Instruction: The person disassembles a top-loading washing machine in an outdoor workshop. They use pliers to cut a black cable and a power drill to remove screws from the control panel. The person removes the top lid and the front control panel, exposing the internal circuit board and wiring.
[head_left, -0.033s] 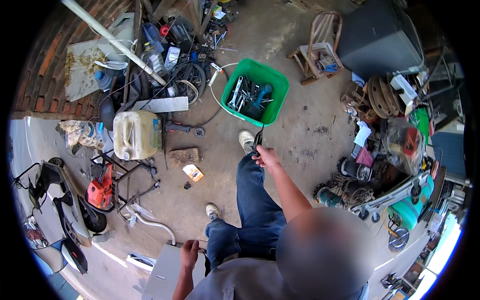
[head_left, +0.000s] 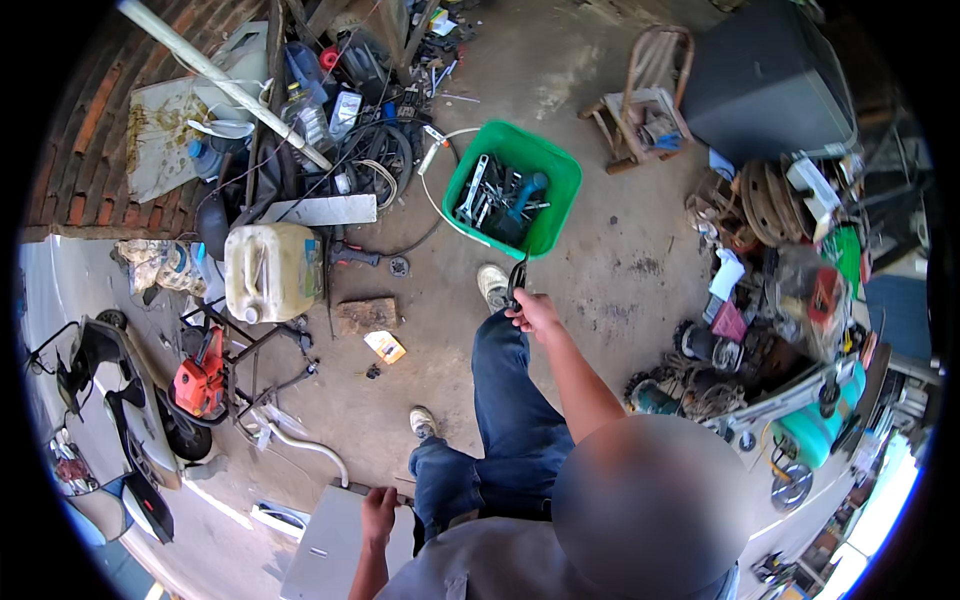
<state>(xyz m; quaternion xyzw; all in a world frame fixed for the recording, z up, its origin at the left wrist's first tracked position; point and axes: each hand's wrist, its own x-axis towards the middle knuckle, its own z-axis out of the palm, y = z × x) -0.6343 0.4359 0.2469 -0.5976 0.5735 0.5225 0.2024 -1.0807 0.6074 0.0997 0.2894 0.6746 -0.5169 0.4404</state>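
Note:
My right hand [head_left: 532, 312] is closed around a slim black tool [head_left: 518, 277], its kind hard to tell. The tool points up toward the near rim of a green plastic bin [head_left: 552, 222]; whether the two touch, I cannot tell. Inside the bin lie a large silver wrench [head_left: 474, 187], a teal power tool [head_left: 525, 193] and several small metal pieces. Low in the view, my left hand [head_left: 378, 514] is curled closed beside a flat grey case [head_left: 322, 545]. Whatever its fingers hold, if anything, is hidden.
Tangled cables and bottles [head_left: 310, 120] crowd the far left, near a yellowish jerrycan [head_left: 270, 275]. An orange-red machine [head_left: 200, 380] and a scooter [head_left: 135, 400] stand left. A wooden chair [head_left: 650, 110] is far right; scattered parts and a teal tank [head_left: 815, 420] line the right.

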